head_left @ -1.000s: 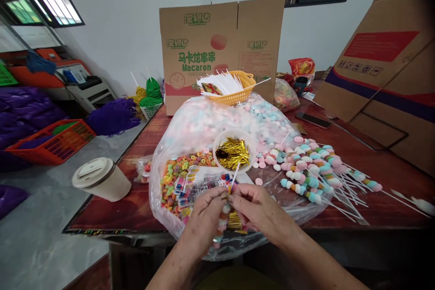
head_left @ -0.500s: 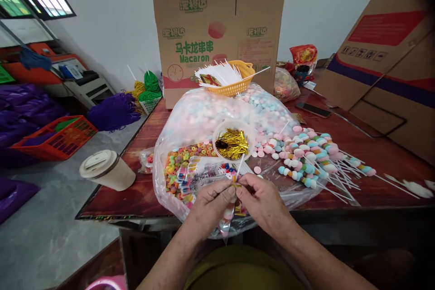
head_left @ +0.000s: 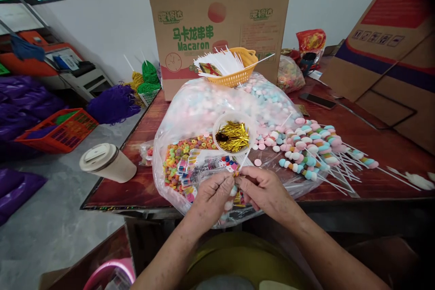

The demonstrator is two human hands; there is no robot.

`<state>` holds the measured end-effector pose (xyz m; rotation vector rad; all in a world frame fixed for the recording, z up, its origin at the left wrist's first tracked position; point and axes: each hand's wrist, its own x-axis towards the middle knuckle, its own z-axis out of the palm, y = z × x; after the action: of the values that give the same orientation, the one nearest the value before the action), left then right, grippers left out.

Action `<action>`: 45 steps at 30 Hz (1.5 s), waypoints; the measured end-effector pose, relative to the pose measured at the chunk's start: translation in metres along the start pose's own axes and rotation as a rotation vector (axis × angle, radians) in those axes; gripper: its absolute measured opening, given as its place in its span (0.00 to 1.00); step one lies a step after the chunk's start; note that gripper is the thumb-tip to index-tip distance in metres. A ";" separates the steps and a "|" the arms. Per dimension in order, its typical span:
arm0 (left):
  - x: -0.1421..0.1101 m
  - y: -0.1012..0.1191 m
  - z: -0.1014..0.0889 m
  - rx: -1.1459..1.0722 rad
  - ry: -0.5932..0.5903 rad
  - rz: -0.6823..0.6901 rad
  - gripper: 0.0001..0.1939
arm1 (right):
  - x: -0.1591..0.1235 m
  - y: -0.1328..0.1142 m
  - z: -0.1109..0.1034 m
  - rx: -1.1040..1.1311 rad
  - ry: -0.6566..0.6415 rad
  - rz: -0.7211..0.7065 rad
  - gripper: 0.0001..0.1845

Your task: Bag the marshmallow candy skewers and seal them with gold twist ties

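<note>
My left hand (head_left: 212,195) and my right hand (head_left: 263,190) meet at the near table edge, both pinching a candy skewer (head_left: 228,204) in a clear wrapper. Its white stick (head_left: 243,161) pokes up between my fingertips, with a bit of gold twist tie at the pinch. Just beyond my hands a white bowl of gold twist ties (head_left: 234,135) rests on a big plastic bag of pastel candies (head_left: 217,108). Finished skewers (head_left: 314,149) lie in a pile to the right.
A lidded paper cup (head_left: 107,163) lies at the table's left edge. An orange basket of white sticks (head_left: 234,68) sits before a Macaron cardboard box (head_left: 217,22). A phone (head_left: 316,100) and flattened cartons (head_left: 384,50) lie at right. A red crate (head_left: 56,136) is on the grey floor.
My hands have stayed together on the skewer, working the tie at its top. The wrapped candy end has swung in under my palms. The camera has tilted downward.
</note>
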<state>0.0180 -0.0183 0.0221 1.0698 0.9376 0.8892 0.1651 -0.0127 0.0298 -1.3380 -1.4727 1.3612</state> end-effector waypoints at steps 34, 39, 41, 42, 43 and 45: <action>0.006 -0.021 0.010 -0.653 -0.025 -0.251 0.13 | -0.005 0.010 -0.010 -0.288 -0.145 -0.258 0.13; 0.005 -0.019 0.016 -0.435 0.203 -0.136 0.18 | 0.002 0.020 -0.018 -0.665 -0.031 -0.585 0.13; 0.004 -0.017 0.016 -0.288 0.345 -0.052 0.20 | 0.006 0.019 -0.022 -0.882 0.116 -0.728 0.13; 0.004 -0.014 0.014 -0.241 0.363 -0.039 0.21 | 0.007 0.017 -0.023 -0.961 0.209 -0.762 0.14; 0.003 -0.010 0.010 -0.213 0.341 -0.038 0.23 | 0.006 0.016 -0.021 -1.018 0.286 -0.784 0.14; 0.002 0.003 -0.002 -0.200 0.220 -0.057 0.27 | 0.004 0.015 -0.012 -1.067 0.320 -0.825 0.14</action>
<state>0.0162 -0.0154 0.0246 0.7817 1.0314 1.0443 0.1786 -0.0076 0.0166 -1.1529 -2.2315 -0.2311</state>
